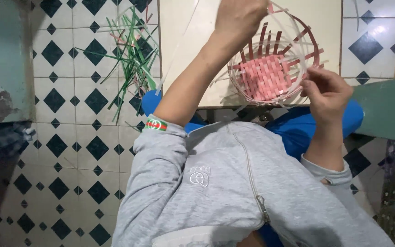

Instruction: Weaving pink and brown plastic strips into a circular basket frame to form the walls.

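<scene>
Cream-coloured table [184, 55], upper centre of the frame, bearing a half-woven pink basket [268, 75]. Tiled floor [69, 137] with dark diamond pattern; loose green strips [133, 50] lie on it at upper left.

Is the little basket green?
No, the basket is woven from pink and white strips; the green strips lie loose on the tiled floor beside the board.

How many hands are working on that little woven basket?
2. The left hand is raised over the basket at its far rim, pulling a pale strip; the right hand pinches the near right rim. No other hands show.
</scene>
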